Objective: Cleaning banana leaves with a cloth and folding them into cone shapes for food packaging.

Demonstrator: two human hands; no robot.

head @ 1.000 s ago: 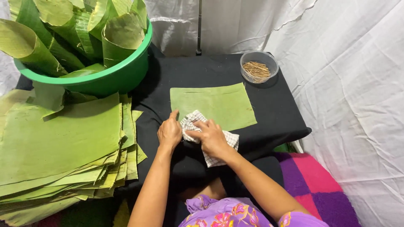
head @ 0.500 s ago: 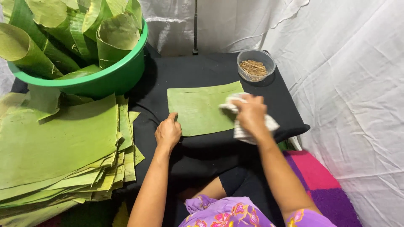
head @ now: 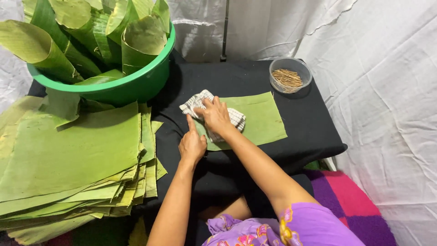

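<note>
- Here, pressing a checked cloth [head: 214,111] flat onto a cut green leaf [head: 257,119] with the right hand [head: 216,116]: palm down, fingers spread over the fabric, bearing on it more than gripping it, probably so that the whole cloth stays in contact with the leaf face.
- Pinning the leaf's near left corner with the left hand [head: 192,145]: loosely curled, forefinger stretched out toward the leaf edge, holding nothing, apparently to keep the sheet from sliding.
- Lying flat on the black surface [head: 309,136], that leaf, right in front of the body, its left part under the cloth and its right part bare.
- Sitting at the far right corner of the surface, a clear bowl [head: 290,75] of thin brown sticks, well apart from the leaf yet within the right arm's reach.
- Resting to the left, a thick stack [head: 77,159] of flat leaf sheets, its edge just beside the left hand, seemingly placed for easy picking.
- Standing behind the stack, a green basin [head: 132,86] full of leaves rolled into cones and set upright, likely to hold their shape.
- Hanging all around as a backdrop, white sheeting [head: 387,91].
</note>
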